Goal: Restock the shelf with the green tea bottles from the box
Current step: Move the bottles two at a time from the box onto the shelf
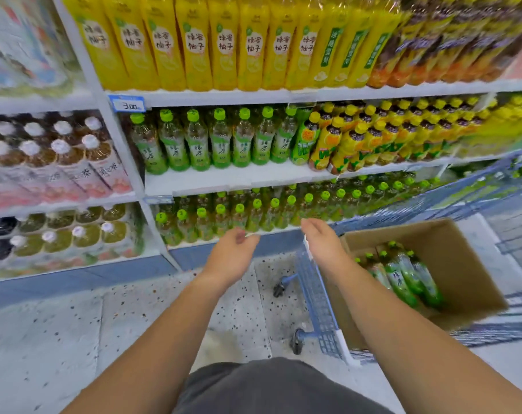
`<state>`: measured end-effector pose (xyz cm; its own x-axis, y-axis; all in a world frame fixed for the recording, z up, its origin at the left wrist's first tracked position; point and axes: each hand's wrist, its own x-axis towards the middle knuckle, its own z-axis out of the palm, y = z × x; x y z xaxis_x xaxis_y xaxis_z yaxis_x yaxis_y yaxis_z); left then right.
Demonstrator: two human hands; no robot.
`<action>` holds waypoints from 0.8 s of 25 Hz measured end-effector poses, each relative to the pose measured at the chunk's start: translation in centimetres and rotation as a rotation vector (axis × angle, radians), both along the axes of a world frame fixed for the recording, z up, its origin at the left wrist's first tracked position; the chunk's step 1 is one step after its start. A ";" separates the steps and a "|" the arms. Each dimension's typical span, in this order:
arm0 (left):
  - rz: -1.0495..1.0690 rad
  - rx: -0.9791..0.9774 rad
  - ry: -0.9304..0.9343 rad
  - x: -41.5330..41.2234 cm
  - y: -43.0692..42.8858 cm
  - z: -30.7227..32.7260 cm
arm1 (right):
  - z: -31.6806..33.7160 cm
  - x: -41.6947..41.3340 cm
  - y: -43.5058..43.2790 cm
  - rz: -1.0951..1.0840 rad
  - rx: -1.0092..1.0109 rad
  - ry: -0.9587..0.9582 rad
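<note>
Both hands were empty at this point. The left hand (233, 252) had its fingers loosely curled w/ nothing in them. The right hand (322, 243) was the same, relaxed and holding nothing. Both hovered just in front of the low row of green-cap stock, near the lower shelf edge.

The green tea bottles (403, 273) I needed lay on their sides in the box (469, 279), which sat tilted in the blue cart (316, 294) to my right. The middle shelf (224, 179) had bare board in front of its green tea row, so I judged that was the gap to fill.

Risks as I saw them:
- The cart is on wheels. A push from my right forearm while reaching in could roll it off, or tip the tilted box further.
- The btls were lying loose, so a one-hand grab of one could roll the others.
- The lower row was packed tight & close to my knuckles, so a careless lift could knock caps fwd.
- The yellow-cap bottles (337, 150) beside the slot looked to be leaning, though that may be the lens. Sliding stock in too hard could push them off the lip.
</note>
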<state>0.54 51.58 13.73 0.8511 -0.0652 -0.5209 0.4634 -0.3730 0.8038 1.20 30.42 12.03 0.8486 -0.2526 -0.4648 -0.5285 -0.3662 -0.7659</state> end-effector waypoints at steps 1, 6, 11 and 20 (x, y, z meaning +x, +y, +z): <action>-0.017 -0.002 -0.003 -1.6 -1.4 0.4 | 0.3 -1.7 -1.1 0.007 0.000 0.003; 0.037 -0.050 -0.003 -7.1 -8.7 2.0 | 0.9 -8.4 -7.5 0.001 0.024 -0.032; 0.071 -0.071 -0.026 -10.9 -15.6 2.7 | 1.9 -12.7 -14.9 0.040 0.046 -0.012; -0.082 -0.079 0.058 -10.5 -27.0 -2.0 | -0.2 -13.8 -24.4 -0.046 0.016 0.079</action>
